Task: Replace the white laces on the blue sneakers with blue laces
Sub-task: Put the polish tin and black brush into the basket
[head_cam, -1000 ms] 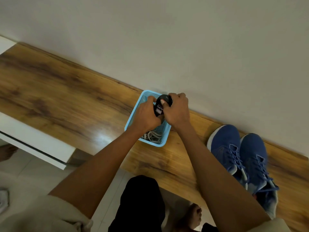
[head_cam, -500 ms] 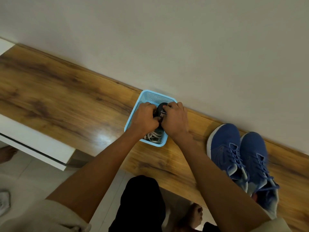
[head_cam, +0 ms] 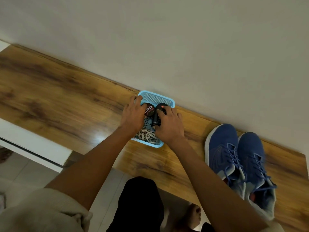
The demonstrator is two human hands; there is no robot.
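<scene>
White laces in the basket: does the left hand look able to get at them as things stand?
Probably yes. The white laces lie uncovered at the near end of the blue basket, just below the left hand, which rests on a round tin.

Plain off-white wall (head_cam: 167,39) fills the upper half of the view, unmarked, meeting the back edge of a long wooden worktop (head_cam: 58,97) that runs diagonally from upper left to lower right. Worktop has warm brown grain with dark streaks and a glossy finish, with a bright light reflection (head_cam: 98,136) near its front edge. Below its left part sits a white cabinet front (head_cam: 33,144) with a dark gap line, and pale tiled floor (head_cam: 25,173) shows at lower left.
</scene>
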